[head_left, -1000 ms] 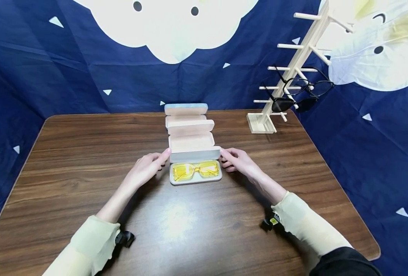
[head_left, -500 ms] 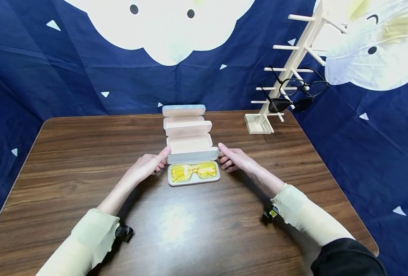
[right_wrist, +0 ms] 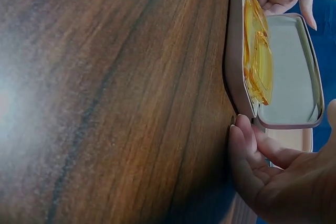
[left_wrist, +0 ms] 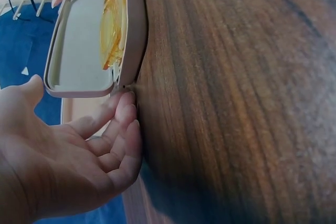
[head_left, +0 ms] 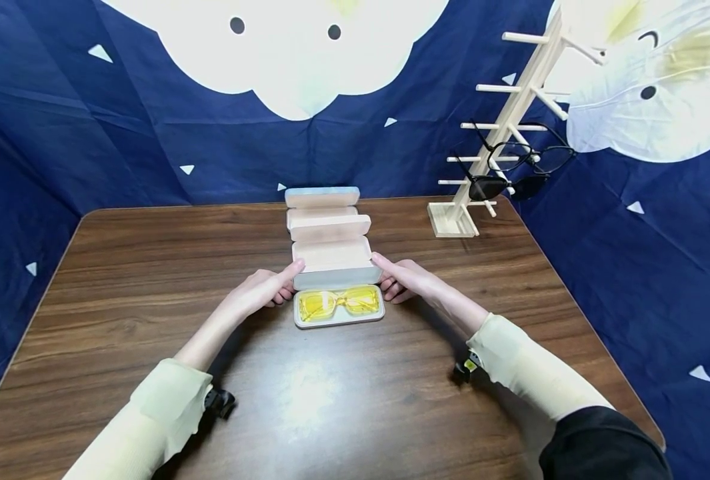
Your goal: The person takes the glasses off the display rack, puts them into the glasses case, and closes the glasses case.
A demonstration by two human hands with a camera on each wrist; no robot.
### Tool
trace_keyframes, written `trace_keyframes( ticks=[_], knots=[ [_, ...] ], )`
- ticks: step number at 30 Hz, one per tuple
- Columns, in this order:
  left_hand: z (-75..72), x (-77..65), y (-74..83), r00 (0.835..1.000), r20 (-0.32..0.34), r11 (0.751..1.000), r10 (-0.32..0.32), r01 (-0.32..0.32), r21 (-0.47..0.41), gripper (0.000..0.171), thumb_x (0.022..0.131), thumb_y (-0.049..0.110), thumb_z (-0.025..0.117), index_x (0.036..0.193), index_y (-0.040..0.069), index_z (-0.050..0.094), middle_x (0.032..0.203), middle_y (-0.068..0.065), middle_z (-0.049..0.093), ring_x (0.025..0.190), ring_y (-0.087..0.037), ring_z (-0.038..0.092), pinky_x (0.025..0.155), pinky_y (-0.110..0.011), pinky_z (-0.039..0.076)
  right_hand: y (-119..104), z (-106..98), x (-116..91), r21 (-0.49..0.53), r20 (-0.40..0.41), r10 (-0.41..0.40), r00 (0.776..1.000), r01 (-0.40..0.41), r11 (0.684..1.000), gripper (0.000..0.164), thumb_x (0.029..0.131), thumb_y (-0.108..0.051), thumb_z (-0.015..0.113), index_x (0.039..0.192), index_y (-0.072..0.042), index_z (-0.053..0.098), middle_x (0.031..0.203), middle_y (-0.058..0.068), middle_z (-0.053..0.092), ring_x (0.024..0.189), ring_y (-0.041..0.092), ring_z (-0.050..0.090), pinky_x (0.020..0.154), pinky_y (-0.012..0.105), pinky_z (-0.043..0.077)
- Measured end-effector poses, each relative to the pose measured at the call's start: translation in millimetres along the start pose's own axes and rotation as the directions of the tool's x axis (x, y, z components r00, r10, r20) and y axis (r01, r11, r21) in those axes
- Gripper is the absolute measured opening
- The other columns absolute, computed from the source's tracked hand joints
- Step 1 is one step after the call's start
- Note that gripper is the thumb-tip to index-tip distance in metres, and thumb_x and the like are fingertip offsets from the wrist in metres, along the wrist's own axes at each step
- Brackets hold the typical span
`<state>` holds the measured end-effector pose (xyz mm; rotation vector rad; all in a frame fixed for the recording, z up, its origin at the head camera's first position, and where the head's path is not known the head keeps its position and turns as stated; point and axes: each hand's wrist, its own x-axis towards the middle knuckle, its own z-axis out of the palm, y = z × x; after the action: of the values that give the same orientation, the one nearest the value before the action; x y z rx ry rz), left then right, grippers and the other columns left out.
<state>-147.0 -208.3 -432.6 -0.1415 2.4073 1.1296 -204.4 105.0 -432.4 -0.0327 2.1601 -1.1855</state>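
An open glasses case (head_left: 337,277) stands on the table with its lid raised and its pale inside facing me. Yellow-tinted glasses (head_left: 317,305) lie in its base, and both wrist views show the yellow glasses (left_wrist: 111,24) close up. At the case's left side, my left hand (head_left: 259,288) has its thumb at the lid's edge and its curled fingertips by the hinge corner. My right hand (head_left: 413,279) holds the right side likewise, thumb at the lid and fingertips against the back corner, seen in the right wrist view beside the case lid (right_wrist: 291,77).
Two more open cases stand in a row behind, a middle case (head_left: 331,252) and a far case (head_left: 321,197). A wooden rack (head_left: 451,220) at the back right bears black-framed glasses (head_left: 553,159) and dark sunglasses (head_left: 487,189). Blue cloth (head_left: 223,140) hangs behind the table (head_left: 151,280).
Both thumbs have moved inward onto the upper edge of the front case's lid. The lid appears slightly lower. The yellow glasses remain in the base.
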Motion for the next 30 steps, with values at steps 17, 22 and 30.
trace_keyframes(
  ticks=[17, 22, 30],
  knots=[
    [4.2, 1.4, -1.5, 1.0, -0.015, 1.0, 0.014, -0.014, -0.027, 0.083, 0.095, 0.076, 0.043, 0.112, 0.001, 0.075, 0.103, -0.009, 0.077, 0.089, -0.014, 0.069, 0.076, -0.024, 0.053, 0.1, 2.7, 2.4, -0.006, -0.018, 0.003, 1.0, -0.003, 1.0, 0.068, 0.097, -0.066, 0.051, 0.107, -0.001, 0.07, 0.092, 0.004, 0.068, 0.075, 0.012, 0.067, 0.071, 0.028, 0.061],
    [6.0, 1.2, -2.7, 1.0, -0.029, 0.999, 0.0, -0.001, -0.036, 0.082, 0.093, 0.078, 0.046, 0.111, 0.004, 0.075, 0.102, -0.007, 0.077, 0.091, -0.015, 0.068, 0.079, -0.024, 0.051, 0.9, 2.9, 0.7, -0.006, -0.027, 0.002, 1.0, -0.002, 1.0, 0.069, 0.096, -0.066, 0.053, 0.109, 0.0, 0.071, 0.093, 0.004, 0.069, 0.077, 0.012, 0.068, 0.072, 0.029, 0.062],
    [6.6, -2.7, -8.3, 1.0, -0.019, 1.0, 0.004, -0.005, -0.025, 0.088, 0.089, 0.084, 0.047, 0.125, 0.007, 0.071, 0.115, -0.008, 0.077, 0.105, -0.019, 0.068, 0.094, -0.034, 0.049, 5.5, 2.3, -0.1, 0.006, -0.006, -0.038, 0.999, 0.038, 0.999, 0.064, 0.098, -0.059, 0.055, 0.113, 0.001, 0.07, 0.095, 0.003, 0.068, 0.08, 0.012, 0.067, 0.076, 0.029, 0.061]
  ],
)
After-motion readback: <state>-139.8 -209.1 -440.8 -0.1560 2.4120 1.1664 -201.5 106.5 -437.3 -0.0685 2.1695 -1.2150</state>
